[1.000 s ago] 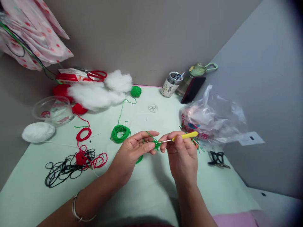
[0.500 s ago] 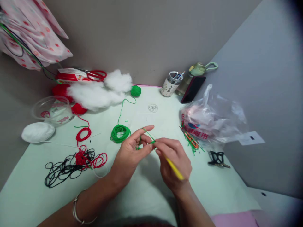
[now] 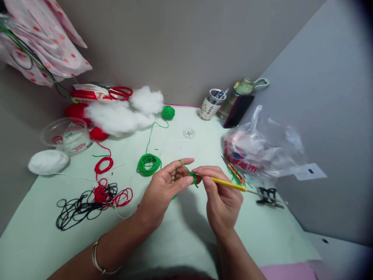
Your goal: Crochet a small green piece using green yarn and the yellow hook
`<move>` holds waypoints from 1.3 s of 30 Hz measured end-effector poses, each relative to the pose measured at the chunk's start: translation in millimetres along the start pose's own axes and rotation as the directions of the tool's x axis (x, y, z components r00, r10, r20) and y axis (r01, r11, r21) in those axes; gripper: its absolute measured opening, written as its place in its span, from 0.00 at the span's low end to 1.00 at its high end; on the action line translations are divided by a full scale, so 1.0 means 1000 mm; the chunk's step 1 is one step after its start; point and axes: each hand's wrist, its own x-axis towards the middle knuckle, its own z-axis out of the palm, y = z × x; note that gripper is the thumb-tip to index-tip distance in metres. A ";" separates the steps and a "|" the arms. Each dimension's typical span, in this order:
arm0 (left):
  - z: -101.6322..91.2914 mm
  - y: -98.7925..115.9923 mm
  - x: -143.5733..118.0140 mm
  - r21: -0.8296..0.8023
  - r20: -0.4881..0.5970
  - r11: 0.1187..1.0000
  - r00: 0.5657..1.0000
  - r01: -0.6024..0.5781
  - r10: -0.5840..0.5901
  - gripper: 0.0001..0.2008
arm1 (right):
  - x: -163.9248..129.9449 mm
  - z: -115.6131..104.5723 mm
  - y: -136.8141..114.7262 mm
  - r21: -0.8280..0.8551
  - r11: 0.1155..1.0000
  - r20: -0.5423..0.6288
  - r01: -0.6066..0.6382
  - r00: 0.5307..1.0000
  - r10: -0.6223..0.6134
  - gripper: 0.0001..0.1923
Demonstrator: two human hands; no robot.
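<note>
In my left hand (image 3: 163, 188), thumb and fingers pinch a small piece of green crochet work (image 3: 194, 179). A strand of green yarn (image 3: 184, 165) runs over its raised index finger. My right hand (image 3: 223, 198) grips a crochet hook (image 3: 229, 183) by its yellow handle, with the metal shaft sticking out to the right. The hook's tip meets the green work between both hands; the exact loop is too small to make out. Left of my hands lies a coil of green yarn (image 3: 148, 165), linked by a strand to a green ball (image 3: 168, 112).
Tangled black cord (image 3: 77, 210) and red yarn (image 3: 102, 165) lie at left, near a white yarn ball (image 3: 49, 162) and a plastic tub (image 3: 65, 134). White stuffing (image 3: 116, 116) sits behind. To the right are a plastic bag (image 3: 256, 144), an orange cutter (image 3: 237, 174) and a black clip (image 3: 267, 196).
My right hand has turned and shifted slightly right, swinging the hook's handle from pointing down toward me to nearly level. More of the green work shows at my left fingertips.
</note>
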 end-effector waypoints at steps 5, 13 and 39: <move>-0.001 0.003 0.003 -0.172 0.038 0.972 0.987 0.161 -0.157 0.19 | -0.006 -0.006 0.005 -0.239 0.952 0.059 0.190 0.982 -0.181 0.17; -0.003 0.008 0.004 -0.057 0.031 0.995 0.996 0.080 -0.078 0.13 | 0.006 -0.006 0.003 0.275 0.940 0.014 -0.200 0.979 0.204 0.08; -0.007 0.005 0.001 0.073 0.073 0.996 0.996 -0.058 0.052 0.12 | 0.003 -0.014 -0.003 0.217 0.966 0.032 -0.142 0.990 0.139 0.11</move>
